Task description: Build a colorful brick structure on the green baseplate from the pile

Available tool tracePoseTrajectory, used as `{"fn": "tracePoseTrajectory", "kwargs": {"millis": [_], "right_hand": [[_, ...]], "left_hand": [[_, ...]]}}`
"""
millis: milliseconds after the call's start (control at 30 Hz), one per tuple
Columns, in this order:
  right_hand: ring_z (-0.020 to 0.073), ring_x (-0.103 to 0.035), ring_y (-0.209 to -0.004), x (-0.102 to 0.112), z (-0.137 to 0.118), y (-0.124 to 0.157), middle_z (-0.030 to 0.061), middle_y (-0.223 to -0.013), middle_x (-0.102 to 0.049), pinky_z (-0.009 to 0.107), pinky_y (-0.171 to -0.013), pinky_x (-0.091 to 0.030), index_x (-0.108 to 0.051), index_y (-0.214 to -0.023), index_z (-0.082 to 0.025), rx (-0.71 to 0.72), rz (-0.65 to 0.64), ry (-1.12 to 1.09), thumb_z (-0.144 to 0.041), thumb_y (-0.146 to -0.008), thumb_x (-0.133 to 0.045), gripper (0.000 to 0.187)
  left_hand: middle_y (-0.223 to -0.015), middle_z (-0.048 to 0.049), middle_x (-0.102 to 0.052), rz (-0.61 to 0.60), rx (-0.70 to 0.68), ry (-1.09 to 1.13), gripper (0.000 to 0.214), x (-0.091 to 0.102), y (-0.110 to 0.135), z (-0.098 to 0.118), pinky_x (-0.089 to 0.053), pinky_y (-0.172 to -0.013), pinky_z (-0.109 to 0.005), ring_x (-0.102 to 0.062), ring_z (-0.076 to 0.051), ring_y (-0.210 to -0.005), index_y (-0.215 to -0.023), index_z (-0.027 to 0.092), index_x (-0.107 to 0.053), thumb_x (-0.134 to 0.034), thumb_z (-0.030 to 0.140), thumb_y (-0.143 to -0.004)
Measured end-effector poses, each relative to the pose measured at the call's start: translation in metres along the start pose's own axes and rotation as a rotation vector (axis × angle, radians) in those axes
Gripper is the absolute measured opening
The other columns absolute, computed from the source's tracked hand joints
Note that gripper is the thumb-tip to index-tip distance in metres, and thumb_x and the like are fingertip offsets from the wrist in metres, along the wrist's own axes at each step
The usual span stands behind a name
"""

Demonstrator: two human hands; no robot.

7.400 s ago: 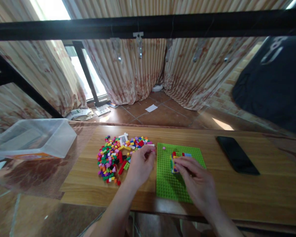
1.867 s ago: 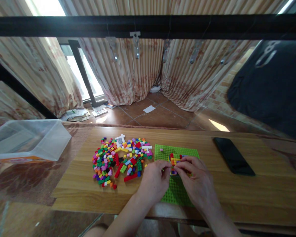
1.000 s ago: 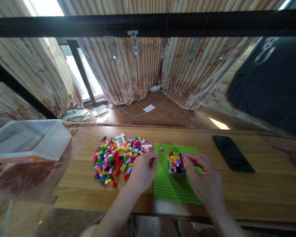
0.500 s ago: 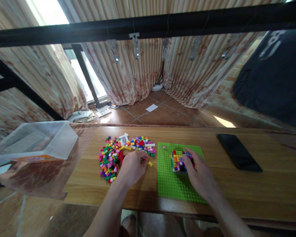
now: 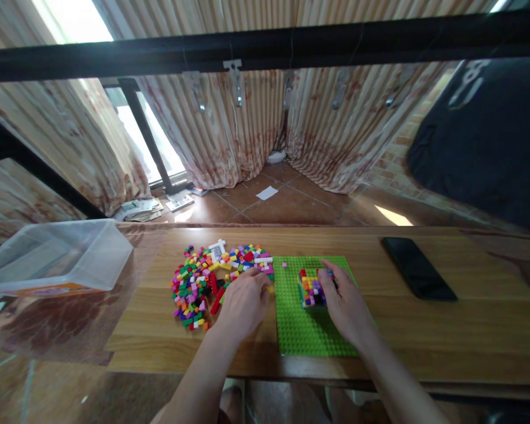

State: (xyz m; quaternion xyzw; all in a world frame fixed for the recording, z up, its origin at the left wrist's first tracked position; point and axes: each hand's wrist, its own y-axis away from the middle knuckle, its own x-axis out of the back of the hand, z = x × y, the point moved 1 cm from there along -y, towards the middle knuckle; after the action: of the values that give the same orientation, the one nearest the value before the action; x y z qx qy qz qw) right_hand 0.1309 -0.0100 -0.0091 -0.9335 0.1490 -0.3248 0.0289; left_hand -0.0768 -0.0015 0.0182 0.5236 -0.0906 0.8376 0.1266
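My left hand (image 5: 246, 301) is over the table at the right side of a pile of loose toy bricks (image 5: 194, 281). Its fingers are bent and pressed together, pointing down, and hide what is between them. A sliver of a yellow brick (image 5: 271, 289) shows at the fingertips. My right hand (image 5: 345, 303) grips a small multicoloured brick build (image 5: 310, 288) from the right, thumb on top and fingers on the far side. That build sits on a green studded baseplate (image 5: 291, 330); its right part is hidden by the hand. A single pink brick (image 5: 284, 265) is at the plate's far left corner.
A black phone (image 5: 417, 268) lies on the wooden table (image 5: 490, 330) to the right. At the left stands a clear plastic bin (image 5: 70, 259). A dark bar (image 5: 265, 40) with hanging clips crosses above, in front of curtains.
My left hand has moved right toward the baseplate and now covers most of the yellow brick, uncovering a red brick behind it. My right hand stays on the build. The view has shifted slightly.
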Motion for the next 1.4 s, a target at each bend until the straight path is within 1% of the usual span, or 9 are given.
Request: {"fn": "tracePoseTrajectory", "kwargs": {"millis": [133,233,333,433,633,900,1133,1267,1400], "right_hand": [[0.0278,-0.057,-0.110,0.005,-0.001,-0.001,0.0165,-0.120,-0.061,0.047,-0.095,-0.044,-0.060,-0.116,-0.014,-0.012,0.067,-0.041,-0.052,-0.090,-0.039,0.051],[0.0258,-0.060,-0.102,0.008,-0.004,0.000,0.0156,-0.115,-0.063,0.042,-0.086,-0.049,-0.061,-0.114,-0.015,-0.009,0.103,-0.084,-0.050,-0.091,-0.040,0.047],[0.0250,-0.062,-0.096,0.009,-0.007,0.001,0.0146,-0.110,-0.065,0.040,-0.080,-0.051,-0.063,-0.110,-0.015,-0.011,0.115,-0.114,-0.049,-0.091,-0.041,0.045],[0.0244,-0.062,-0.094,0.010,-0.009,0.001,0.0140,-0.109,-0.066,0.039,-0.079,-0.051,-0.064,-0.108,-0.015,-0.009,0.111,-0.114,-0.049,-0.091,-0.042,0.044],[0.0227,-0.062,-0.092,0.012,-0.009,0.001,0.0135,-0.111,-0.064,0.036,-0.079,-0.050,-0.064,-0.108,-0.014,-0.013,0.110,-0.136,-0.050,-0.091,-0.041,0.046],[0.0233,-0.061,-0.096,0.013,-0.010,0.002,0.0120,-0.108,-0.065,0.038,-0.083,-0.049,-0.065,-0.105,-0.016,0.017,0.115,-0.152,-0.044,-0.091,-0.043,0.039],[0.0237,-0.061,-0.097,0.014,-0.010,0.004,0.0117,-0.109,-0.065,0.039,-0.085,-0.048,-0.065,-0.104,-0.018,0.042,0.109,-0.147,-0.043,-0.091,-0.042,0.037],[0.0236,-0.061,-0.097,0.015,-0.011,0.004,0.0118,-0.107,-0.066,0.039,-0.085,-0.048,-0.065,-0.103,-0.017,0.040,0.107,-0.146,-0.043,-0.091,-0.043,0.036],[0.0230,-0.061,-0.096,0.016,-0.012,0.004,0.0117,-0.106,-0.066,0.038,-0.083,-0.048,-0.066,-0.103,-0.016,0.035,0.095,-0.151,-0.042,-0.091,-0.043,0.036]], "left_hand": [[-0.080,-0.0026,-0.066,-0.014,0.012,0.172,0.016,-0.001,0.000,0.013,-0.041,-0.065,-0.025,-0.061,-0.015,-0.071,-0.087,0.020,-0.061,-0.047,0.014,-0.082],[-0.070,0.0006,-0.063,-0.024,-0.014,0.335,0.013,-0.010,0.000,0.022,-0.040,-0.060,-0.023,-0.059,-0.014,-0.062,-0.088,0.021,-0.058,-0.047,0.015,-0.083],[-0.074,0.0006,-0.065,0.030,-0.038,0.460,0.009,-0.021,-0.002,0.028,-0.041,-0.060,-0.022,-0.060,-0.013,-0.065,-0.084,0.021,-0.057,-0.051,0.015,-0.080],[-0.076,0.0003,-0.065,0.079,-0.007,0.550,0.007,-0.029,-0.003,0.033,-0.042,-0.063,-0.022,-0.061,-0.013,-0.069,-0.081,0.020,-0.056,-0.053,0.014,-0.078],[-0.066,0.0029,-0.060,0.082,0.076,0.617,0.005,-0.033,-0.005,0.041,-0.039,-0.057,-0.020,-0.055,-0.011,-0.060,-0.075,0.019,-0.055,-0.057,0.015,-0.076],[-0.062,0.0045,-0.054,0.071,0.069,0.706,0.009,-0.038,-0.008,0.046,-0.037,-0.057,-0.020,-0.050,-0.010,-0.058,-0.069,0.018,-0.054,-0.063,0.016,-0.072],[-0.067,0.0038,-0.055,0.073,0.035,0.667,0.011,-0.042,-0.009,0.048,-0.038,-0.060,-0.021,-0.052,-0.011,-0.063,-0.068,0.018,-0.055,-0.064,0.012,-0.069],[-0.068,0.0026,-0.058,0.075,0.013,0.665,0.008,-0.038,-0.009,0.049,-0.040,-0.062,-0.021,-0.054,-0.011,-0.065,-0.068,0.018,-0.057,-0.062,0.014,-0.072],[-0.070,0.0006,-0.061,0.075,-0.024,0.684,0.012,-0.030,-0.007,0.051,-0.041,-0.063,-0.021,-0.055,-0.012,-0.067,-0.070,0.018,-0.061,-0.054,0.014,-0.079]]}}
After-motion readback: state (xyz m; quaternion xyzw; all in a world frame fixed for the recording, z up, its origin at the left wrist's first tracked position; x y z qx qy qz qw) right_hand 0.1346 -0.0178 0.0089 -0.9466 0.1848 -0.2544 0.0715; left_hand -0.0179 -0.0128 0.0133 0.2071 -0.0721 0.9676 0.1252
